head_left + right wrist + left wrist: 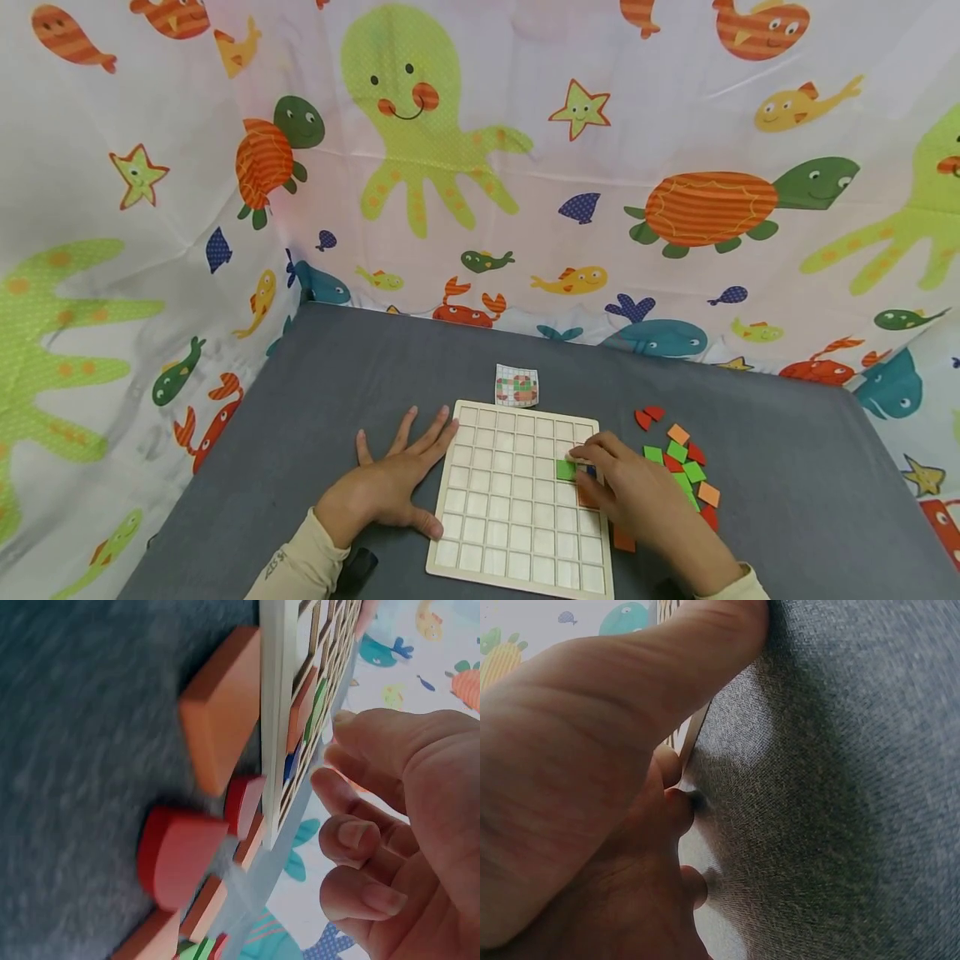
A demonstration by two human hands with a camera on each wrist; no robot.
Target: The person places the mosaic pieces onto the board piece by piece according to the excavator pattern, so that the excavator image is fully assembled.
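A wooden grid board (pixel 492 510) lies on the grey table. Spread straight, the fingers of my left hand (pixel 393 483) reach its left edge, and the thumb touches the lower left side. My right hand (pixel 630 487) hovers over the board's right side, fingers loosely bent; in the right wrist view nothing shows between its thumb and fingertips. By those fingertips a green square tile (pixel 566 470) sits in a cell. A blue tile (pixel 290 765) and an orange tile (pixel 301 711) occupy neighbouring cells, partly hidden by the hand in the head view.
Right of the board lie several loose green, orange and red tiles (pixel 677 451), some of the red ones with a curved edge. One orange tile (pixel 623 539) is close against the board's right edge. A small printed pattern card (pixel 517 386) lies behind the board.
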